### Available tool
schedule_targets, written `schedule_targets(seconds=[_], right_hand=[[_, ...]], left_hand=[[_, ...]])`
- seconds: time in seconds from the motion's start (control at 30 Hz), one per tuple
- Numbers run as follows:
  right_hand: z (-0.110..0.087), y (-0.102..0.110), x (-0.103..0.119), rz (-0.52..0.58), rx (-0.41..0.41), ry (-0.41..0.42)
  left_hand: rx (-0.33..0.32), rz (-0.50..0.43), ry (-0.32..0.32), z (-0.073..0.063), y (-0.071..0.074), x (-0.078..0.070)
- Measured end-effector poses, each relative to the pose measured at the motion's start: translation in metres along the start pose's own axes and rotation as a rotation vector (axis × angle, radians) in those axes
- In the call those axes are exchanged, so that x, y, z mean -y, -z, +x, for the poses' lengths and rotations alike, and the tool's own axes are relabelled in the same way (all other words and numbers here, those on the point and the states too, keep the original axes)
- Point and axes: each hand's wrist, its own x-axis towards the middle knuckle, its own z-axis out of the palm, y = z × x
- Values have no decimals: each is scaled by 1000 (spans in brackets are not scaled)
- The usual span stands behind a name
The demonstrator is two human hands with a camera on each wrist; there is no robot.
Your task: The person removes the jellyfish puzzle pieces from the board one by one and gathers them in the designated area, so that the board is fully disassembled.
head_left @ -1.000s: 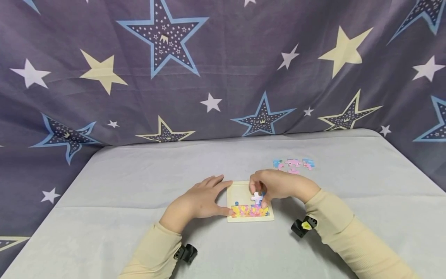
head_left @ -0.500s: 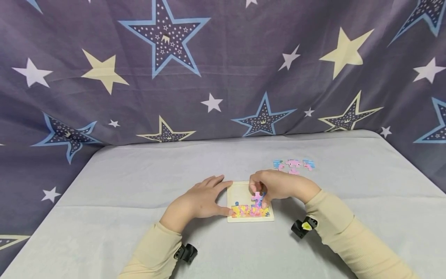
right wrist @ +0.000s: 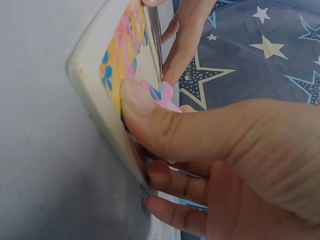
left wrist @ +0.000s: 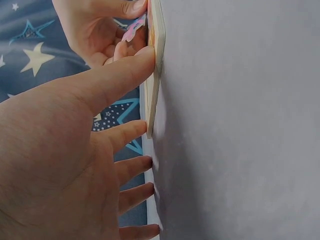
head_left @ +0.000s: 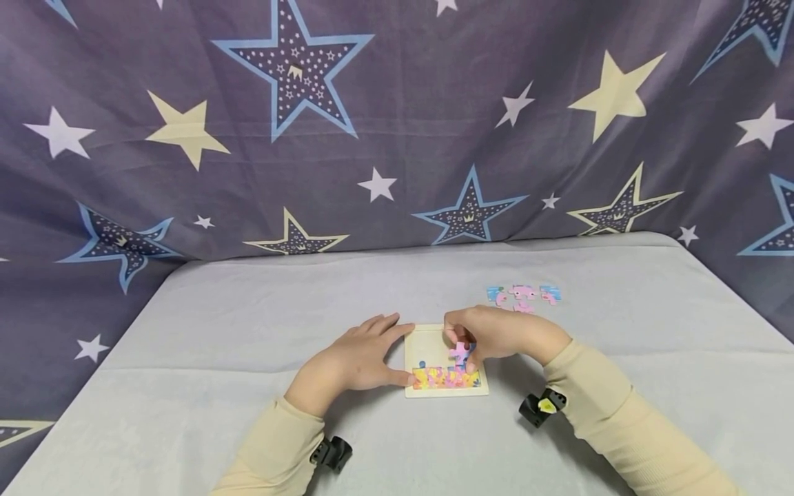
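A pale wooden puzzle tray (head_left: pixel 428 339) lies on the grey cloth, its near row filled with joined yellow and pink pieces (head_left: pixel 434 377). My right hand (head_left: pixel 496 332) pinches a pink and blue puzzle piece (head_left: pixel 460 354) between thumb and fingers, tilted over the tray's right side, just above the filled row. In the right wrist view the thumb (right wrist: pixel 140 102) covers part of this piece. My left hand (head_left: pixel 356 355) is spread at the tray's left edge, thumb on the near left corner and index finger at the far left corner.
Several loose pink and blue puzzle pieces (head_left: pixel 523 292) lie on the cloth beyond the right hand. A grey cloth (head_left: pixel 186 386) covers the table. Behind it hangs a dark curtain (head_left: pixel 397 124) with stars.
The held piece has tilted slightly, its face turning from whitish glare to pink, and it stays over the same part of the tray. The left hand has kept its place.
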Motion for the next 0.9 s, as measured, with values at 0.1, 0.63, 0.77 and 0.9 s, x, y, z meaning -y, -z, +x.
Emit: schedule_targets(seconds=[0.1, 0.63, 0.77, 0.9], right_hand=[[1, 0, -1, 4, 1, -7], [-23, 32, -25, 149, -157, 66], [-32, 42, -36, 178, -182, 35], [-37, 47, -45, 196, -184, 18]], left_hand=[[2, -3, 2, -1, 0, 0], [1, 3, 0, 1, 0, -1], [0, -3, -1, 0, 0, -1], [-3, -8, -3, 0, 0, -1]])
